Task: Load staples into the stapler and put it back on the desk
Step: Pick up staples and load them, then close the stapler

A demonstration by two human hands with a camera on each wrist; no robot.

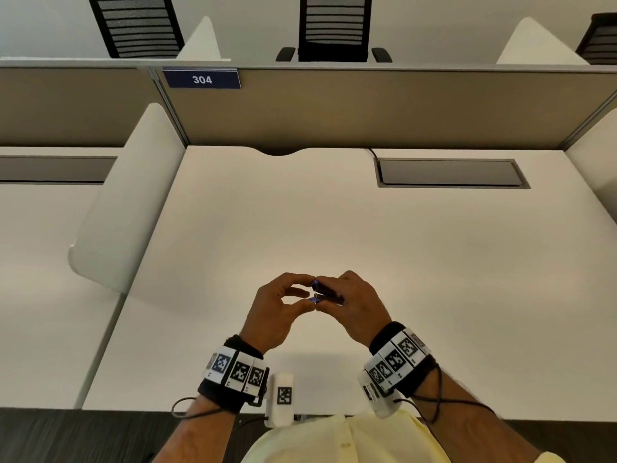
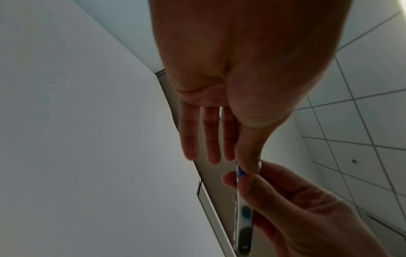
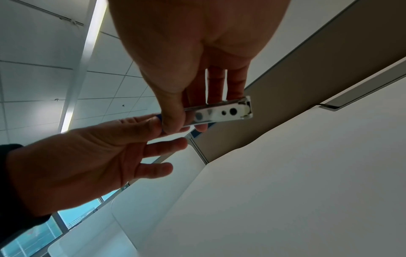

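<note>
A small stapler (image 1: 329, 294), blue-tipped with a shiny metal base (image 3: 219, 113), is held in the air just above the near part of the white desk (image 1: 300, 212). My right hand (image 1: 334, 297) grips its body between thumb and fingers. The thumb and index finger of my left hand (image 1: 309, 292) pinch the stapler's blue front end (image 2: 240, 172), while the other left fingers (image 2: 211, 139) stay straight. The stapler's two halves look slightly parted at the front. No staples show in any view.
A grey cable-tray lid (image 1: 450, 173) is set into the desk at the back right. A tan partition (image 1: 334, 108) with a "304" label (image 1: 202, 79) closes the back; a white side divider (image 1: 127, 202) stands on the left. Office chairs stand beyond the partition.
</note>
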